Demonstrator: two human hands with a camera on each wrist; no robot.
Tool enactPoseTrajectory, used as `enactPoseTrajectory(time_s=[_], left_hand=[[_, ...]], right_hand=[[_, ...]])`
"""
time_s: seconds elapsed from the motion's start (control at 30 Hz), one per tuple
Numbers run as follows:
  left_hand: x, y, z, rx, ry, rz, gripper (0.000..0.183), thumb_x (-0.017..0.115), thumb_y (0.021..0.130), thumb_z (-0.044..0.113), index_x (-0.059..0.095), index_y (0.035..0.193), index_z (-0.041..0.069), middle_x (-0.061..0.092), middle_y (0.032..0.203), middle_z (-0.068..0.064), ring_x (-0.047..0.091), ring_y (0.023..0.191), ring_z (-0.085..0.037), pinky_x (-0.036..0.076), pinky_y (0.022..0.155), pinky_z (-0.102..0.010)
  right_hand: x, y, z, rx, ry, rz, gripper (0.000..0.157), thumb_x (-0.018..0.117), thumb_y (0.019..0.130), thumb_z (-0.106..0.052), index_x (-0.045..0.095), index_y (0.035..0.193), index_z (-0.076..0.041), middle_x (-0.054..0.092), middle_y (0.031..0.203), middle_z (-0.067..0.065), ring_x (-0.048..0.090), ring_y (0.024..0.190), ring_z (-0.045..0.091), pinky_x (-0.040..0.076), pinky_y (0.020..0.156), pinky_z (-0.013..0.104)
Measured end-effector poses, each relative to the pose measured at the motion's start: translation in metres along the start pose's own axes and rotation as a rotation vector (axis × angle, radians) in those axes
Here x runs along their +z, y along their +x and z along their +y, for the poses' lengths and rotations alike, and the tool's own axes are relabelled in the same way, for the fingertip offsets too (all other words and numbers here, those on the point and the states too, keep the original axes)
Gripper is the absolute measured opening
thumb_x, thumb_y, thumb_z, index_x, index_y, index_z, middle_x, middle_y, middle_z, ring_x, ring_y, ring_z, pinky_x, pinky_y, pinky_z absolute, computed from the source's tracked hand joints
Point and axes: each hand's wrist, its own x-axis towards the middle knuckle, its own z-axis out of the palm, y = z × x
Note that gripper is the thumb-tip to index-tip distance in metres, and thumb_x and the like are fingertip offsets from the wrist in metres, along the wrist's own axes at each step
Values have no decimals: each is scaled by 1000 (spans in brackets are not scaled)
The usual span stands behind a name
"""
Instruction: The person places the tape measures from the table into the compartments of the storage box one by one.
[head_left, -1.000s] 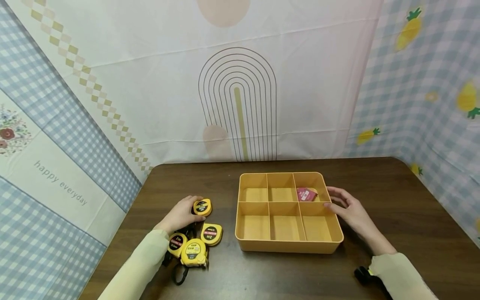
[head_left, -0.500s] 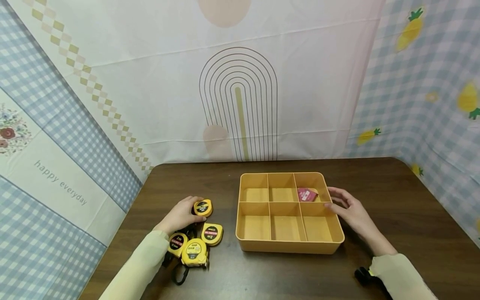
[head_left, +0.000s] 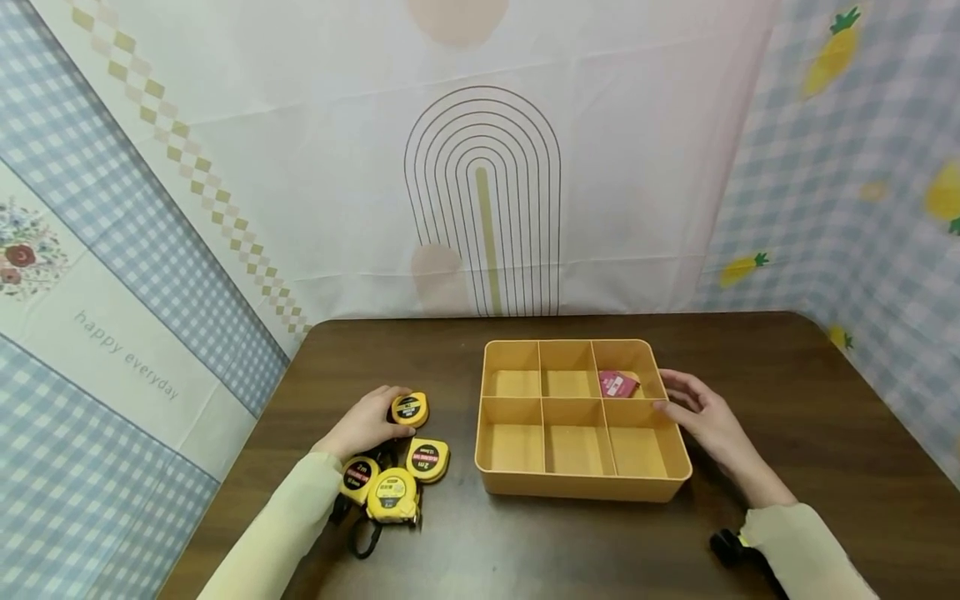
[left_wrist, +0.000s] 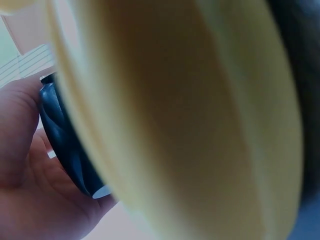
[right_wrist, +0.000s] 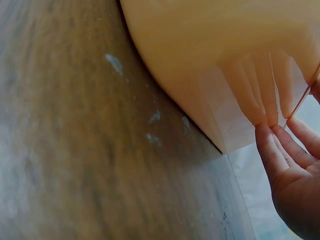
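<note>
In the head view my left hand (head_left: 367, 423) grips a round yellow tape measure (head_left: 410, 410) with a black label, thumb at its near side and fingers behind. The left wrist view shows a dark piece (left_wrist: 70, 140) between thumb and fingers, partly covered by a large blurred yellow shape (left_wrist: 175, 120). My right hand (head_left: 701, 417) holds the right wall of a yellow divided box (head_left: 585, 486), thumb over the rim and fingertips against the outside. In the right wrist view those fingertips (right_wrist: 265, 131) touch the box's smooth wall (right_wrist: 200, 55).
Several yellow tape measures lie close below my left hand, among them a 2m one (head_left: 427, 460) and a larger one (head_left: 393, 495) with a black wrist strap (head_left: 364, 540). A pink tape measure (head_left: 618, 384) sits in the box's back right compartment. A black object (head_left: 726, 547) lies by my right sleeve.
The head view has shifted slightly, so everything appears a little higher and to the right. Both hands keep their grip on the tape measure and the box.
</note>
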Motion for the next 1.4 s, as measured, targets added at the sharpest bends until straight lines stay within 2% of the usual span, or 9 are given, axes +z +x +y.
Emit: enactPoseTrajectory(time_s=[0.33, 0.57, 0.9, 1.17, 1.4], left_hand=[[-2, 2, -1, 0, 1, -19, 65, 80, 88, 28, 53, 143, 4, 53, 142, -19, 50, 131, -38, 41, 106, -55], [-2, 6, 1, 33, 8, -8, 65, 78, 90, 32, 53, 142, 3, 52, 142, -20, 47, 132, -41, 40, 106, -57], [-2, 3, -1, 22, 28, -21, 65, 78, 89, 32, 53, 143, 4, 53, 142, -19, 49, 131, -39, 41, 105, -56], [-9, 3, 4, 11, 34, -52, 65, 79, 89, 32, 55, 141, 4, 54, 141, -19, 53, 128, -38, 43, 103, -55], [-18, 3, 5, 3, 64, -58, 64, 78, 89, 33, 56, 140, 2, 54, 140, -21, 54, 126, -39, 44, 102, -56]], right_hand=[[-2, 0, -1, 0, 8, 2, 60, 68, 99, -25, 43, 148, 0, 48, 145, 26, 52, 114, -3, 50, 83, 16], [-4, 2, -2, -6, -5, 12, 61, 67, 99, -26, 42, 149, -1, 47, 146, 25, 51, 114, -5, 49, 83, 14], [-1, 1, 1, -6, 11, 3, 59, 67, 99, -25, 43, 147, 1, 47, 144, 27, 52, 116, 0, 50, 84, 16], [-2, 1, 1, 1, -3, -1, 60, 67, 99, -25, 43, 147, 1, 47, 145, 25, 53, 121, 11, 49, 85, 15], [0, 2, 2, -8, 9, 3, 59, 67, 99, -25, 44, 146, 1, 47, 144, 26, 53, 117, 3, 50, 84, 16]])
